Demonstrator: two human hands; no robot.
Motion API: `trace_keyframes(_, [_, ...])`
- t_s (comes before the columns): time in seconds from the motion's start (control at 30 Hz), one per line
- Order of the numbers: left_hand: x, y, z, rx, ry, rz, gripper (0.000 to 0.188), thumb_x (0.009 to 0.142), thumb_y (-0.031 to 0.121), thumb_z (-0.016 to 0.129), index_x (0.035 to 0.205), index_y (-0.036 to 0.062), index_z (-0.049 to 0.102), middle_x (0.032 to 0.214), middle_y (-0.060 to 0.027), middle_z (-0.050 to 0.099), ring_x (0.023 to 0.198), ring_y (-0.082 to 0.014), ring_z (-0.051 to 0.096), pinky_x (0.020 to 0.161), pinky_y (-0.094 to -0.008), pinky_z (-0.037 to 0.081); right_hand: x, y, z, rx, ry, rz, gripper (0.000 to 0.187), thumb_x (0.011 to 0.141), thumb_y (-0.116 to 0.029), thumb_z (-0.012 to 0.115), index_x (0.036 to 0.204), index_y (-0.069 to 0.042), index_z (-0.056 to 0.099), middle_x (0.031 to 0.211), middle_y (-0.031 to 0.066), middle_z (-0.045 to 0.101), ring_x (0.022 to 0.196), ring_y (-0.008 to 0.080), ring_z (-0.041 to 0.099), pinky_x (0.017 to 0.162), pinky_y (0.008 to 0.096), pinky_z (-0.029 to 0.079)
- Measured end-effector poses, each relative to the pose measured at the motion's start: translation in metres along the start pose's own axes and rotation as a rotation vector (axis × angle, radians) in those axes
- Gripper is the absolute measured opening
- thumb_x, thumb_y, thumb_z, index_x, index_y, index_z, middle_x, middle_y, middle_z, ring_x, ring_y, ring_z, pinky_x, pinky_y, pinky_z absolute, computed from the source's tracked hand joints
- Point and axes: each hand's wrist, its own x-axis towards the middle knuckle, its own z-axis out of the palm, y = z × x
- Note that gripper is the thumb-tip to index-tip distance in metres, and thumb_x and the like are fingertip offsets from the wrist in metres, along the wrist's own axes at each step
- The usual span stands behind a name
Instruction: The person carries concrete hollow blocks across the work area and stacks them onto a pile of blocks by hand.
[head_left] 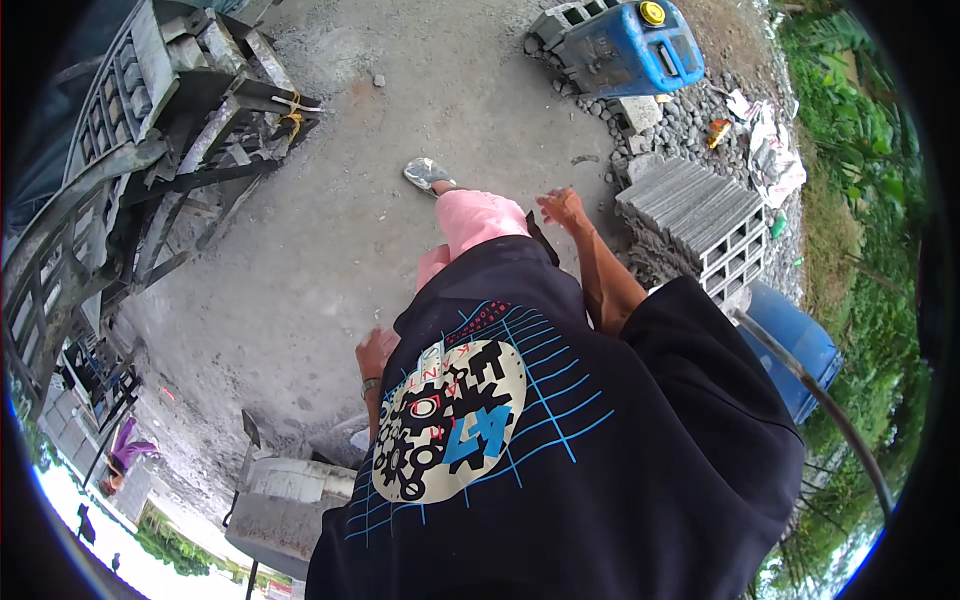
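Black T-shirt (pixel 640 440): chest print of black gears on cream oval, red and blue lettering, blue grid lines. Right hand (pixel 565 207) loosely half-open, fingers bent, well out from shirt; nearest object: stack of hollow concrete blocks (pixel 690 205), to its right. Left hand (pixel 375 350) beside shirt's edge, wristband (pixel 371 384) below; fingers unclear, cannot tell grip. Blue jerrycan (pixel 625 50), yellow cap (pixel 652 13), beyond blocks on gravel.

Metal framework (pixel 145 160) is located ahead and left; a jerrycan (pixel 640 50) is located ahead and right, beside gravel (pixel 676 133). Hollow blocks (pixel 690 205) are stacked on the right, between the jerrycan and a barrel (pixel 800 345). The right hand (pixel 564 208) is positioned left of the blocks.
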Motion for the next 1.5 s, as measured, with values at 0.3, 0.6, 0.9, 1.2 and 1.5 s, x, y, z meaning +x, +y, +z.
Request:
trace_keyframes(0.3, [0.055, 0.073, -0.139, -0.27, 0.227, -0.055, 0.051, 0.086, 0.035, 0.053, 0.123, 0.0006, 0.045, 0.115, -0.0182, 0.057, 0.101, -0.0292, 0.058, 0.082, -0.0394, 0.045, -0.017, -0.141, 0.02, 0.255, 0.117, -0.157, 0.042, 0.078, -0.033, 0.058, 0.099, 0.003, 0.062, 0.081, 0.0137, 0.065, 0.067, 0.0203, 0.065, 0.065, 0.0319, 0.05])
trace_keyframes(0.6, [0.117, 0.059, -0.173, 0.122, -0.114, -0.069, 0.046, 0.086, 0.033, 0.052, 0.118, -0.0001, 0.048, 0.105, -0.0157, 0.061, 0.089, -0.0268, 0.062, 0.072, -0.0353, 0.049, -0.158, -0.048, 0.097, 0.544, 0.415, 0.141, 0.04, 0.08, -0.031, 0.059, 0.098, 0.005, 0.06, 0.078, 0.0124, 0.064, 0.063, 0.0199, 0.062, 0.058, 0.0317, 0.049])
trace_keyframes(0.9, [0.153, 0.114, -0.182, 0.298, -0.117, -0.029, 0.042, 0.084, 0.032, 0.052, 0.112, 0.0012, 0.051, 0.097, -0.0126, 0.063, 0.079, -0.0221, 0.063, 0.059, -0.0305, 0.049, -0.331, 0.098, 0.252, 0.944, 0.616, 0.725, 0.023, 0.075, -0.019, 0.064, 0.068, 0.003, 0.061, 0.06, 0.0113, 0.059, 0.048, 0.0206, 0.06, 0.039, 0.0353, 0.042])
trace_keyframes(1.2, [0.168, 0.199, -0.057, 0.4, -0.181, 0.111, 0.043, 0.084, 0.033, 0.05, 0.113, 0.0016, 0.051, 0.097, -0.0118, 0.063, 0.077, -0.021, 0.063, 0.061, -0.0314, 0.048, -0.375, 0.205, 0.049, 0.979, 1.324, 0.424, 0.031, 0.075, -0.03, 0.065, 0.09, -0.003, 0.062, 0.074, 0.0062, 0.062, 0.056, 0.0125, 0.057, 0.045, 0.0239, 0.036])
trace_keyframes(1.5, [0.129, 0.221, 0.17, 0.443, -0.122, 0.153, 0.04, 0.084, 0.033, 0.052, 0.11, 0.0024, 0.053, 0.095, -0.0114, 0.064, 0.075, -0.0202, 0.063, 0.059, -0.0312, 0.049, -0.545, 0.414, -0.309, 0.683, 2.276, 0.643, 0.06, 0.069, -0.044, 0.073, 0.101, 0.005, 0.058, 0.095, 0.0109, 0.06, 0.086, 0.021, 0.055, 0.077, 0.0319, 0.043])
